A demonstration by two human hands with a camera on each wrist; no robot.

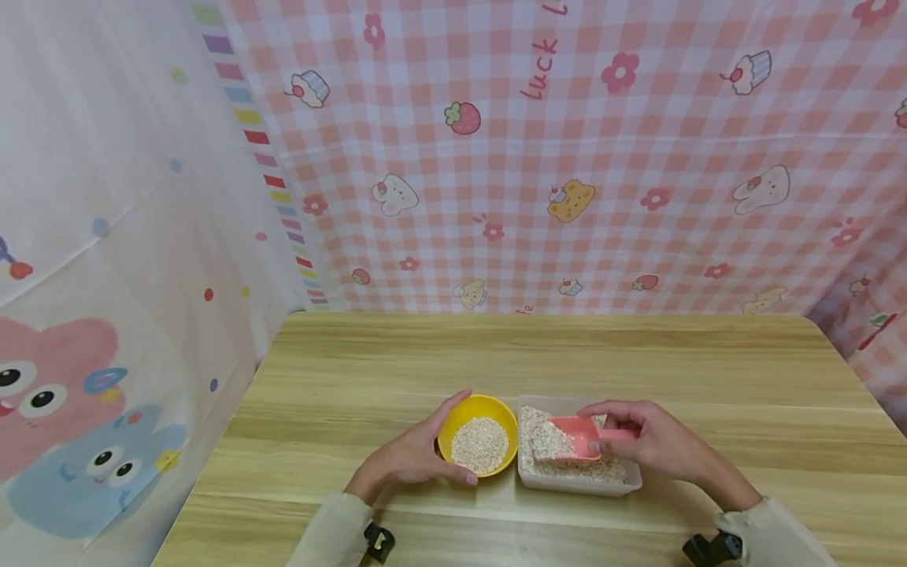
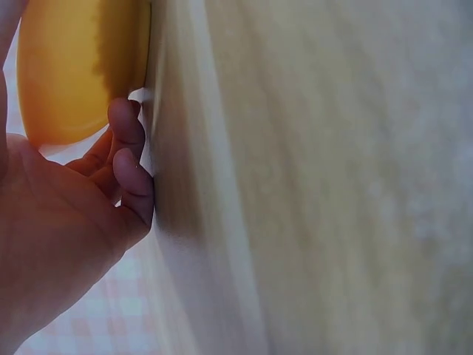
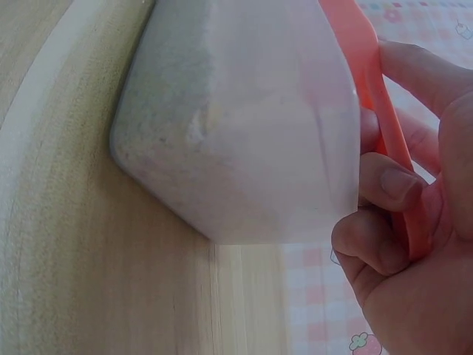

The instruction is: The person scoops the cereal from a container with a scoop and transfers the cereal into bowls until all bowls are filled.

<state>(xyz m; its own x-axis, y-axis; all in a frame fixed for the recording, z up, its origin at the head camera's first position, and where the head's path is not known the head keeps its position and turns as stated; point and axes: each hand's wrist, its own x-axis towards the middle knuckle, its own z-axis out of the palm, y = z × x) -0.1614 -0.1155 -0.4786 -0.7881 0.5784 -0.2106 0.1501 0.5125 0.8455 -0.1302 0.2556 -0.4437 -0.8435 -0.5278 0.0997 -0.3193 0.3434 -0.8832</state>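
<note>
In the head view a yellow bowl (image 1: 512,441) with oat flakes (image 1: 479,446) in it stands on the table. My left hand (image 1: 418,453) holds the bowl round its left side, thumb at the near rim and fingers toward the back. The left wrist view shows the bowl's outer wall (image 2: 63,70) and curled fingertips low beside it. My right hand (image 1: 648,437) grips the handle of a pink scoop (image 1: 583,435), which bears a heap of oats. That scoop is over a translucent white tub (image 1: 577,486) holding more oats. In the right wrist view, fingers curl round the scoop handle (image 3: 399,148).
The bowl and tub stand close side by side on a wood-grain table (image 1: 397,354). A pink checked cloth (image 1: 496,173) hangs behind the table's far edge, and a white printed cloth (image 1: 142,236) hangs along the left.
</note>
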